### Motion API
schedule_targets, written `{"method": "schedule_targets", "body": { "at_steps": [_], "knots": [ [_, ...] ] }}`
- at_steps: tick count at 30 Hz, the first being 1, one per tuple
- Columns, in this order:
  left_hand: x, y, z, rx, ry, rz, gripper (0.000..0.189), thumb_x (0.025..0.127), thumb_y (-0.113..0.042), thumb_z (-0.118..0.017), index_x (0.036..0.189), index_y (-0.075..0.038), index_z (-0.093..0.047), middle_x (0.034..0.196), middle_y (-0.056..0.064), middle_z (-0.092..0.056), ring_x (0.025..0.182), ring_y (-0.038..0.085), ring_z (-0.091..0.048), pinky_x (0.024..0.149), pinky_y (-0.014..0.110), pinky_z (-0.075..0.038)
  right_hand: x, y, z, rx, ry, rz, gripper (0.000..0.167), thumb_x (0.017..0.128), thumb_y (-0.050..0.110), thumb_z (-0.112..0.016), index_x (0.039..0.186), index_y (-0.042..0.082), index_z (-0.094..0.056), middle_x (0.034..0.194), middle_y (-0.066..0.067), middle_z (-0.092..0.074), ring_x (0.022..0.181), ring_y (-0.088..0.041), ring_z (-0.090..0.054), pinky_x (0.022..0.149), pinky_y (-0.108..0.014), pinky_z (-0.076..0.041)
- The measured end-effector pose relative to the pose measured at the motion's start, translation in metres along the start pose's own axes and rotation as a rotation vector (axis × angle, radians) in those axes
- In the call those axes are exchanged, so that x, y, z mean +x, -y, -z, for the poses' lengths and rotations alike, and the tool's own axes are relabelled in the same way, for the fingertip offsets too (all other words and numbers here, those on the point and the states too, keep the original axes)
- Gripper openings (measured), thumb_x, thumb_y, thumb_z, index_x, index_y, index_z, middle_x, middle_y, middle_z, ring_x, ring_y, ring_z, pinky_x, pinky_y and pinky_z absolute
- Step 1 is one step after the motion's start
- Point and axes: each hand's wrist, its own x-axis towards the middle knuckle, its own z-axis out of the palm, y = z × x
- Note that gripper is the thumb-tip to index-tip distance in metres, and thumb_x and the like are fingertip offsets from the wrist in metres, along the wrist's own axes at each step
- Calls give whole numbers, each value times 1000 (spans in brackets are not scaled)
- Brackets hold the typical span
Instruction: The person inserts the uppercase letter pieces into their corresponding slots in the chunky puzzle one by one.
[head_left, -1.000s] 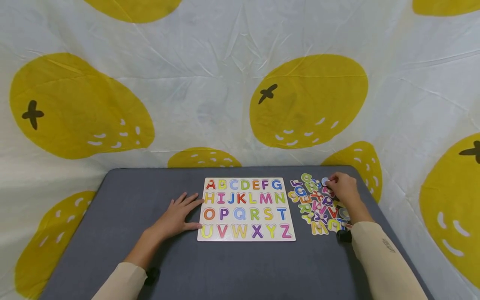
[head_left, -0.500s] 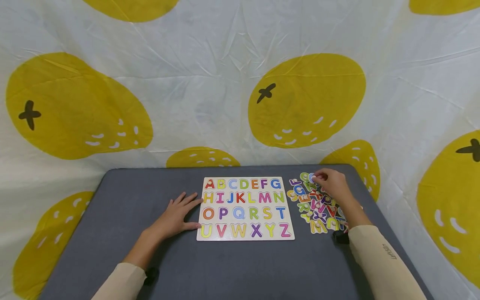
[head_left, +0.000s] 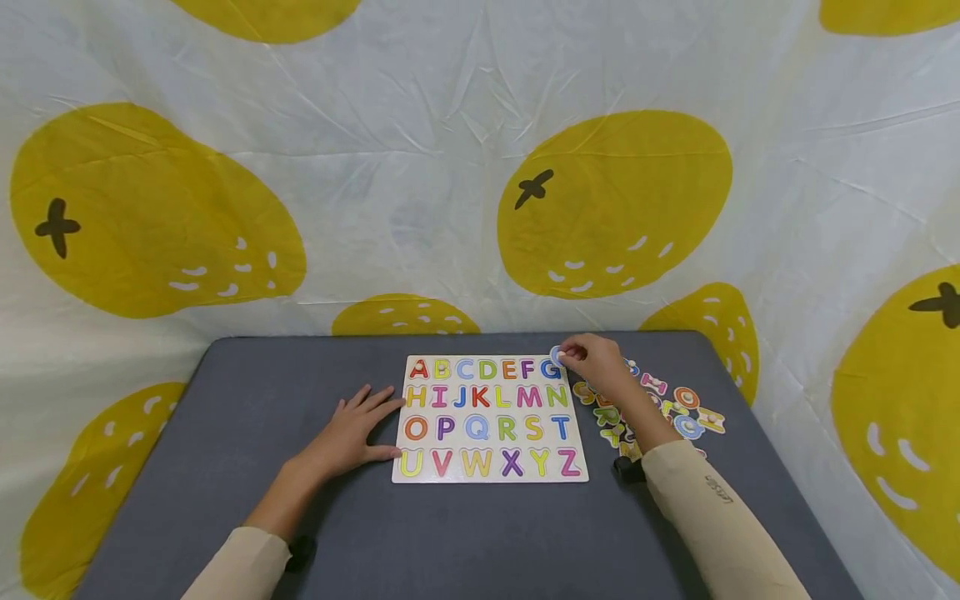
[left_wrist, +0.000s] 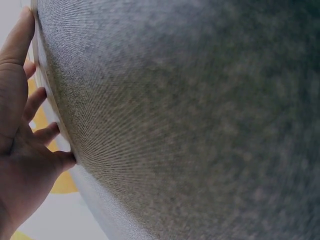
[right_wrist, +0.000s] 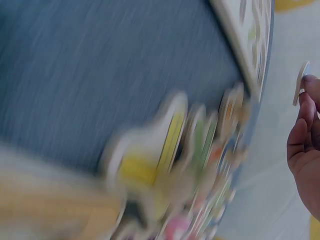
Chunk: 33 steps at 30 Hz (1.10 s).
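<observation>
A pale alphabet puzzle board [head_left: 460,431] lies flat on the table in the head view, with four rows of coloured letters; a knob shows on the red A. My left hand [head_left: 352,437] rests beside its left edge, fingers spread, fingertips and thumb at the edge. Between thumb and fingers, my right hand [head_left: 594,362] pinches a light-blue letter piece [head_left: 556,356] over the board's top right corner, by the G. The right wrist view shows this thin piece [right_wrist: 300,84] edge-on and raised; its letter cannot be read.
Loose letter pieces [head_left: 688,427] with knobs lie in a heap right of the board, partly hidden under my right forearm. The grey table [head_left: 480,542] ends at a patterned curtain [head_left: 420,233] behind it.
My right hand has moved left from the heap to the board's top right corner, carrying the light-blue letter piece. My left hand stays at the board's left edge.
</observation>
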Motion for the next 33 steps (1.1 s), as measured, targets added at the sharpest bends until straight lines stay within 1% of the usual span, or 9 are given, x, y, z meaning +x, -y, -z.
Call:
{"method": "schedule_targets", "body": {
  "at_steps": [7, 10, 14, 17, 21, 24, 27, 33],
  "knots": [
    [0, 0, -1, -3, -3, -6, 89, 82, -58, -81, 157, -25, -47, 166, 12, -38, 154, 52, -24, 112, 82, -19, 16, 32, -34, 17, 77, 66, 17, 98, 19, -74, 109, 8, -77, 98, -5, -70, 87, -18, -63, 79, -34, -55],
    [1, 1, -1, -10, -1, -6, 89, 82, -58, -80, 157, -25, -46, 166, 11, -37, 154, 51, -23, 112, 82, -19, 24, 45, -48, 14, 119, 76, 14, 98, 20, -73, 107, 10, -77, 97, -3, -69, 87, -16, -62, 80, -33, -55],
    [0, 1, 0, -14, -14, -20, 87, 83, -57, -80, 156, -23, -48, 165, 13, -38, 153, 53, -25, 111, 83, -20, 35, 63, -65, 5, 165, 98, 11, 97, 19, -74, 103, 11, -78, 94, -1, -69, 85, -15, -60, 79, -30, -54],
    [-1, 0, 1, -9, -16, -23, 87, 83, -56, -81, 156, -23, -48, 165, 13, -38, 153, 53, -25, 111, 83, -20, 43, 74, -79, -24, 182, 134, 8, 96, 17, -75, 100, 11, -78, 91, -1, -69, 84, -14, -60, 79, -29, -53],
    [-2, -2, 2, 6, -12, -26, 87, 84, -55, -81, 157, -22, -47, 165, 13, -38, 153, 53, -25, 111, 83, -21, 50, 88, -95, -90, 211, 188, 7, 96, 15, -74, 100, 11, -78, 91, -1, -68, 83, -13, -59, 79, -28, -53],
    [-1, -3, 3, 11, -7, -26, 87, 84, -54, -81, 157, -22, -47, 166, 13, -38, 153, 53, -25, 111, 82, -21, 53, 96, -105, -145, 233, 218, 9, 97, 15, -72, 103, 11, -78, 93, -2, -66, 83, -14, -58, 79, -28, -53],
    [-1, -3, 3, 13, -1, -26, 88, 84, -54, -81, 158, -22, -46, 166, 14, -38, 153, 53, -25, 111, 82, -21, 54, 102, -111, -174, 241, 221, 11, 99, 16, -71, 105, 10, -78, 96, -4, -67, 84, -15, -57, 79, -29, -53],
    [-1, -3, 3, 13, 7, -26, 88, 84, -54, -81, 158, -22, -46, 165, 14, -38, 152, 54, -24, 110, 83, -21, 55, 107, -118, -217, 236, 193, 12, 100, 17, -70, 107, 11, -77, 100, -4, -67, 87, -16, -58, 81, -30, -53]
  ]
}}
